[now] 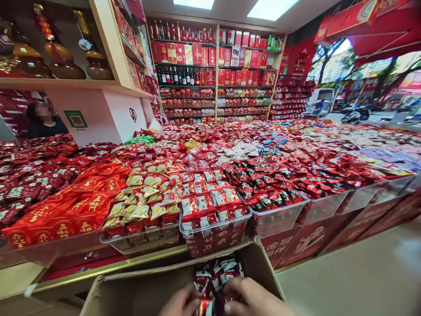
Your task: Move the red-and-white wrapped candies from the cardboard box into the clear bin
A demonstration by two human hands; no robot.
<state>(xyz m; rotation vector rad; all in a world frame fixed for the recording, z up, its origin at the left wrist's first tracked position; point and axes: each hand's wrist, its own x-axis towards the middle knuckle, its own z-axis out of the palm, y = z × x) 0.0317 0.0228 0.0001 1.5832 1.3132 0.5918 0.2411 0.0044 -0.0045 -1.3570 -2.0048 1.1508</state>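
Note:
An open cardboard box (131, 287) sits at the bottom of the head view, with small red, white and dark candy packets (219, 273) heaped in its right half. My left hand (181, 301) reaches in from the left, its fingers curled against packets, one of them red and gold. On the other side of the heap, my right hand (251, 299) has its fingers bent around more packets. Both hands are slightly blurred, and the frame's lower edge cuts them off. Just beyond the box, a clear plastic bin (215, 224) holds neatly stacked red-and-white packets.
Cream-and-gold packets (144, 193) and bright red packets (75, 206) fill bins at left. Black-and-red packets (263, 184) fill a bin at right. Shelves (217, 57) of bottles and boxes stand behind. A person (46, 125) is at far left; floor (348, 267) shows at right.

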